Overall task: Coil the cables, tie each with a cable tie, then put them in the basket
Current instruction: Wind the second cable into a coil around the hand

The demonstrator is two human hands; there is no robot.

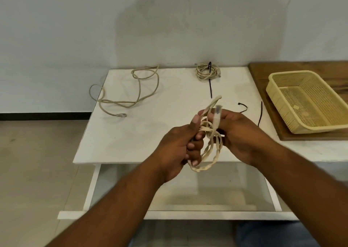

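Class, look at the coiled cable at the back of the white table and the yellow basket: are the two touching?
Apart. The head view shows bare table between the coiled cable and the basket, which sits on a wooden board.

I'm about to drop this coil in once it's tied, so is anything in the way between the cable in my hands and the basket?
Nothing visible blocks it. The cable is held above the table, and the basket sits open and empty to the right. Only two loose ties lie flat on the table between them.
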